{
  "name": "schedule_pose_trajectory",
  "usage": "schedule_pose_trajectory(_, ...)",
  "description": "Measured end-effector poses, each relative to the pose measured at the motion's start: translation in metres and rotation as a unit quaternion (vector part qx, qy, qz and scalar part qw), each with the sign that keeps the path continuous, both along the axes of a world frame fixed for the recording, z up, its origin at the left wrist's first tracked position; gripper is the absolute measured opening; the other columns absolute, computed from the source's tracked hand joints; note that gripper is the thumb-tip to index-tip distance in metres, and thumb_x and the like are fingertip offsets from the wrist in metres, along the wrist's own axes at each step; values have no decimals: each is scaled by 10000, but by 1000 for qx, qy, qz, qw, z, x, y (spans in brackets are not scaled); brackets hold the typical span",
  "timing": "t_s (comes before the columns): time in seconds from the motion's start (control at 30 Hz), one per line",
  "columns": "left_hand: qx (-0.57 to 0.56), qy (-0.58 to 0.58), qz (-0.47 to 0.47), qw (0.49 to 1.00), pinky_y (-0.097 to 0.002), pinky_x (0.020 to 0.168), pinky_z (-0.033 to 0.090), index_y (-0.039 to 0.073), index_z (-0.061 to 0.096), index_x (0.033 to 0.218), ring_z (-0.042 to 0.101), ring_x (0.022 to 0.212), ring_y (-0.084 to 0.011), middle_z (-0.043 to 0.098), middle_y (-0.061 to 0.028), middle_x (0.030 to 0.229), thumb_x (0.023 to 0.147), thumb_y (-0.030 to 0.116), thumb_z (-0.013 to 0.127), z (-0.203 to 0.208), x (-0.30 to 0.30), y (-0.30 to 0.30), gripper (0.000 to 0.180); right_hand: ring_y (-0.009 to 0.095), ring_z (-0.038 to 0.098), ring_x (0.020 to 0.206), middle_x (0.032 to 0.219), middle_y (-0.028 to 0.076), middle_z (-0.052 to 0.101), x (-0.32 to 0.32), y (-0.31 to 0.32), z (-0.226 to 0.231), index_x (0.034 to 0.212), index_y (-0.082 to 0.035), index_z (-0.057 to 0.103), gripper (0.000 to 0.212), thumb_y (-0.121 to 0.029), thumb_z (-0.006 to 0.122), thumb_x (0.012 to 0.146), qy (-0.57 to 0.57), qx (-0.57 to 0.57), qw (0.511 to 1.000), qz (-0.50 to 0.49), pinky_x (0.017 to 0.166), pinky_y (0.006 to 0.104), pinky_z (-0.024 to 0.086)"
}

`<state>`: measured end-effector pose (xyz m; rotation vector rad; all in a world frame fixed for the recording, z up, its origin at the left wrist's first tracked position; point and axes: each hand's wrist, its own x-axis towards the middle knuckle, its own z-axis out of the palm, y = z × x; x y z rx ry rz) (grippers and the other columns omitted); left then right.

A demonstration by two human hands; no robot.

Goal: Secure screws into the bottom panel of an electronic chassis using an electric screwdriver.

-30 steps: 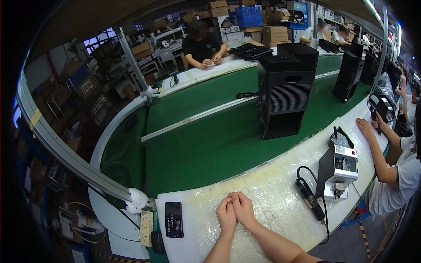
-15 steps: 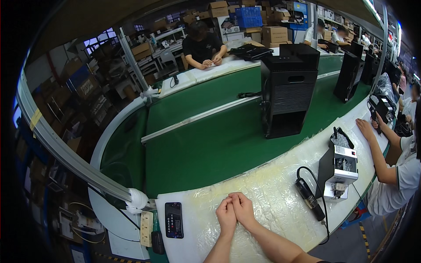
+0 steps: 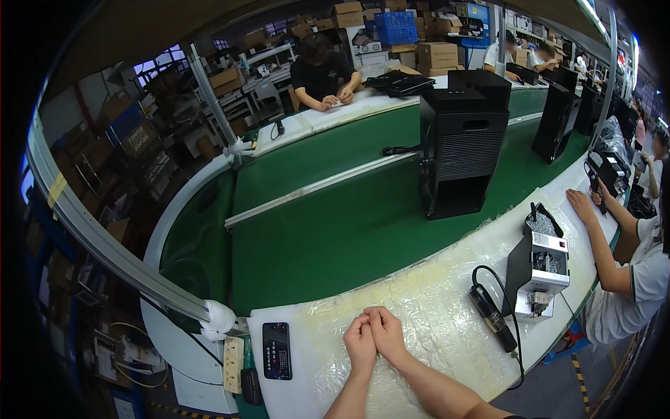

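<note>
My left hand (image 3: pixel 359 343) and my right hand (image 3: pixel 386 334) rest together on the plastic-covered bench (image 3: pixel 314 325), knuckles up. Both have their fingers curled in and pressed against each other, closed, and no item shows in them. Left of them a dark smartphone (image 3: pixel 277 351) lies flat with its screen lit. To the right lies a black electric screwdriver (image 3: pixel 493 318) with a looped cable. Beside it stands a small white machine (image 3: pixel 546 269) with its innards exposed and a dark flap at its side.
A black computer tower case (image 3: pixel 463 153) stands on the green conveyor belt (image 3: pixel 328 244), with more cases (image 3: pixel 556 122) farther right. A power strip (image 3: pixel 233 364) and a metal post (image 3: pixel 132 258) are at left. Co-workers sit across the belt (image 3: pixel 324 73) and at right (image 3: pixel 628 265).
The tower case and the cable beside it have shifted slightly right along the belt. My hands have not moved.
</note>
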<state>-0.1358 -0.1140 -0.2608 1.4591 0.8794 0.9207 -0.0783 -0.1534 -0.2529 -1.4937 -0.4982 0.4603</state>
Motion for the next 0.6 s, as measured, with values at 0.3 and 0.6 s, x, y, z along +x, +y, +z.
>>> schedule_pose_trajectory(0.3, 4, -2, 1, 1000, -289, 693, 499, -39, 664, 910, 622, 752, -150, 691, -118, 814, 900, 22, 516, -3, 0, 0, 161, 184, 647, 791, 867, 140, 689, 0, -1, 4, 989, 30, 646, 246, -166, 499, 965, 4, -6, 1000, 9, 715, 298, 514)
schedule_pose_trajectory(0.6, 6, 4, 1, 1000, -286, 693, 499, -39, 664, 904, 618, 748, -144, 688, -112, 806, 896, 16, 510, 6, 0, -1, 164, 224, 667, 785, 860, 164, 690, 0, -1, 4, 987, 14, 652, 244, -181, 507, 959, 2, -2, 1000, 3, 701, 317, 514)
